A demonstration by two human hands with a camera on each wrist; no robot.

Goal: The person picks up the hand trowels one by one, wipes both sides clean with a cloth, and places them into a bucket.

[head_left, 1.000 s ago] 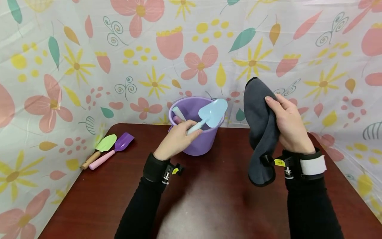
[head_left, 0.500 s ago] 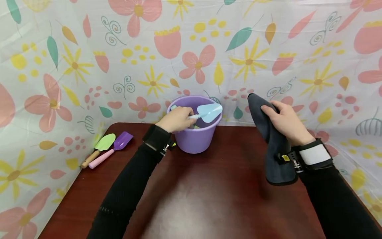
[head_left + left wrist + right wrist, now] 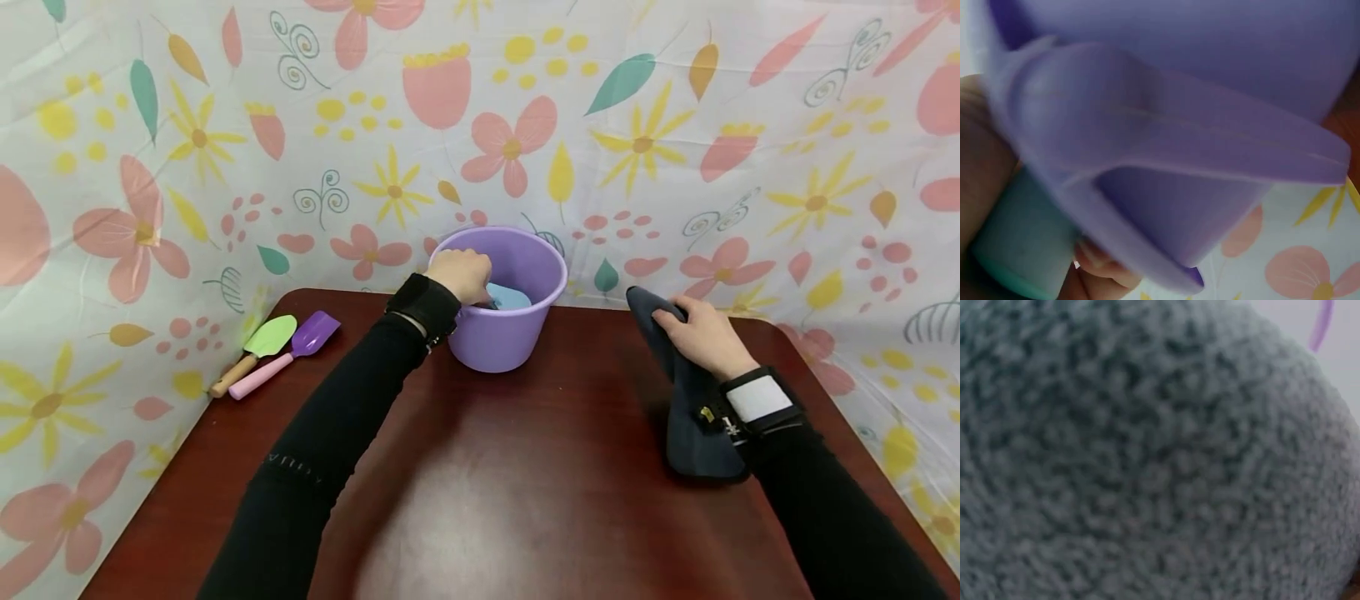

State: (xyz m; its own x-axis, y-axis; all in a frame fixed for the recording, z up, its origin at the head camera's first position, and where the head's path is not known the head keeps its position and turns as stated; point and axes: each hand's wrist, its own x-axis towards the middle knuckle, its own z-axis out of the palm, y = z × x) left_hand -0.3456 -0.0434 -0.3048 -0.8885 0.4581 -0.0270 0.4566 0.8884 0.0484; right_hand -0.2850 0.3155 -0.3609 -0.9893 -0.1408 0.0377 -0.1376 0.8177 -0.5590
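Inside the rim of the purple bucket [image 3: 498, 342], my left hand [image 3: 461, 273] grips a light blue trowel [image 3: 508, 297], whose blade shows in the bucket. My fingertips are mostly hidden there in the head view. The left wrist view has a pale teal handle [image 3: 1025, 231] held between thumb and fingers, beside the bucket wall [image 3: 1210, 37]. At the right, my right hand [image 3: 708, 337] pinches a dark grey cloth [image 3: 697, 433] near its upper end. The cloth hangs folded, its lower end at the tabletop. That cloth nearly fills the right wrist view.
On the left of the brown table [image 3: 540, 467] lie a green trowel [image 3: 272, 336] with a wooden handle and a purple scoop [image 3: 315, 333] with a pink handle, side by side. A flower-printed sheet [image 3: 510, 100] stands behind and at both sides.
My left hand has lowered the light blue trowel from above the bucket rim into the bucket. My right hand has brought the cloth lower, towards the table. The head view has shifted slightly.
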